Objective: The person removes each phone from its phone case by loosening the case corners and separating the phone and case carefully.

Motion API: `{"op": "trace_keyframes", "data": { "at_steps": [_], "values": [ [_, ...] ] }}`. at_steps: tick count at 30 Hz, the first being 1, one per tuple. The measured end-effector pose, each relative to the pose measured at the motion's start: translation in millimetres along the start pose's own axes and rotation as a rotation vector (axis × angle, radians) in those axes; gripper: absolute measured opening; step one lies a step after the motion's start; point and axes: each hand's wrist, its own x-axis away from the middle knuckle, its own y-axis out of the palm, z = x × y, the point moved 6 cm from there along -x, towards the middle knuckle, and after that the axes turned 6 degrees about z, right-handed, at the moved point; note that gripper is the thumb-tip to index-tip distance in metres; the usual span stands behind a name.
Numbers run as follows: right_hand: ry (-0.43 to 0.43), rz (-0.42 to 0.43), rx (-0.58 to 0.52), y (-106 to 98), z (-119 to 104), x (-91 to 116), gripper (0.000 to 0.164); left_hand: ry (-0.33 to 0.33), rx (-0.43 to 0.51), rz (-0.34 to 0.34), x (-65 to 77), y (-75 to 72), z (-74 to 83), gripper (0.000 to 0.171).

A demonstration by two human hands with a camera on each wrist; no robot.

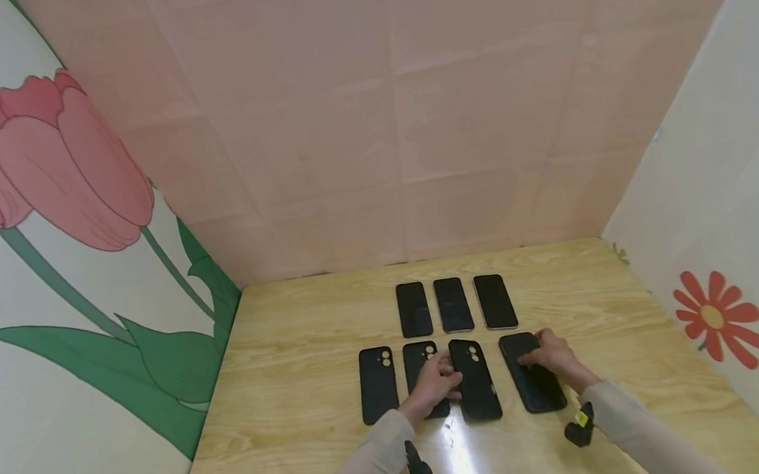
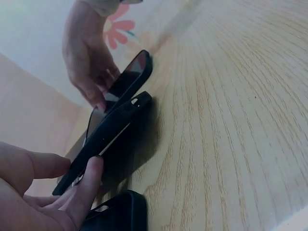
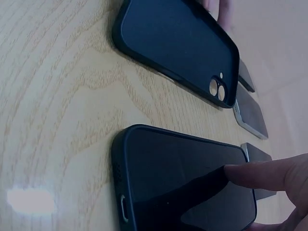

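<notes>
My left hand (image 1: pixel 432 386) pinches a black phone case (image 1: pixel 477 386) by its left edge. In the left wrist view this case (image 2: pixel 108 129) is tilted up off the wood; its hollow side and camera holes face the right wrist camera. My right hand (image 1: pixel 555 357) grips a dark-screened phone (image 1: pixel 533 380) near its top right edge, thumb on the glass. A black case (image 3: pixel 119 173) surrounds that phone in the right wrist view. Left of the lifted case lie two more black cases: one (image 1: pixel 414 359) partly behind my left hand, another (image 1: pixel 378 387) farther left.
Beyond the cases, three phones lie in a row with dark faces up: a left one (image 1: pixel 414 309), a middle one (image 1: pixel 453 305) and a right one (image 1: pixel 496 301). The wooden table (image 1: pixel 295 360) meets a pink back wall (image 1: pixel 321 160) and printed side walls.
</notes>
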Motion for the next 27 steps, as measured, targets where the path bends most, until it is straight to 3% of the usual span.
{"op": "trace_keyframes", "data": {
  "at_steps": [11, 20, 27],
  "values": [
    [-0.027, -0.062, -0.084, 0.5, -5.3, -1.8, 0.071, -0.006, -0.03, 0.043, -1.6, -4.9, 1.9, 0.048],
    [0.032, -0.108, -0.18, -0.4, -3.7, -5.6, 0.071, -0.017, -0.075, 0.039, 0.7, -2.5, 4.7, 0.044],
    [0.022, -0.07, -0.166, -3.3, -0.6, -1.5, 0.068, 0.003, -0.13, 0.028, 3.8, -3.8, 5.0, 0.039]
  ]
}}
